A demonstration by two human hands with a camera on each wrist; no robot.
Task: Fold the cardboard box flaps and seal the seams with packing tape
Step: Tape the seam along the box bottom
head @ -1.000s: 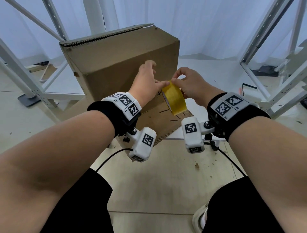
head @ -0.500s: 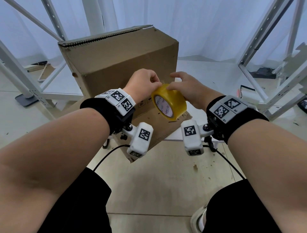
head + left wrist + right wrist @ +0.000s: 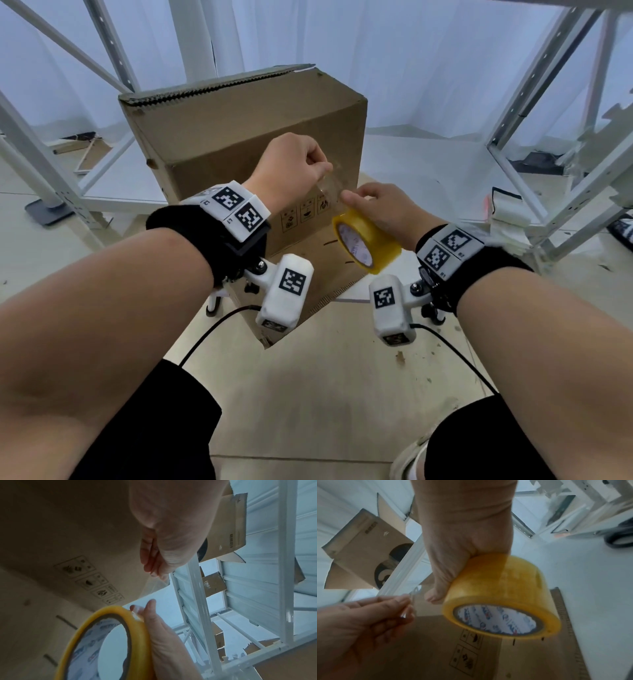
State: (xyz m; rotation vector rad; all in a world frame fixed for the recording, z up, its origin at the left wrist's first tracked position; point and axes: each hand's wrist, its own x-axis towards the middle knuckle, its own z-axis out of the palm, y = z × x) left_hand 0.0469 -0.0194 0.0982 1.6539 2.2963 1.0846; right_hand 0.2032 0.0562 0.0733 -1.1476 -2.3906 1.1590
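Note:
A brown cardboard box [image 3: 239,137] stands on the floor ahead, one flap [image 3: 329,267] lying flat toward me and another flap edge [image 3: 219,85] along its top. My right hand [image 3: 373,209] grips a yellow roll of packing tape [image 3: 366,240], also seen as the tape roll [image 3: 501,595] and the tape roll [image 3: 109,642]. My left hand [image 3: 294,164] pinches the free end of the clear tape strip [image 3: 330,181], which stretches up and left from the roll in front of the box face. Left fingertips [image 3: 154,570] hold that strip.
White metal shelving frames stand left [image 3: 41,164] and right [image 3: 548,137]. A second cardboard box [image 3: 364,550] sits beyond on a rack. Torn tape scraps [image 3: 510,219] hang on the right frame. Cables trail from the wrist cameras over the tiled floor [image 3: 325,394].
My left hand has lifted up and away from the roll, peeling out a short length of clear tape. My right hand has lowered and tilted the roll.

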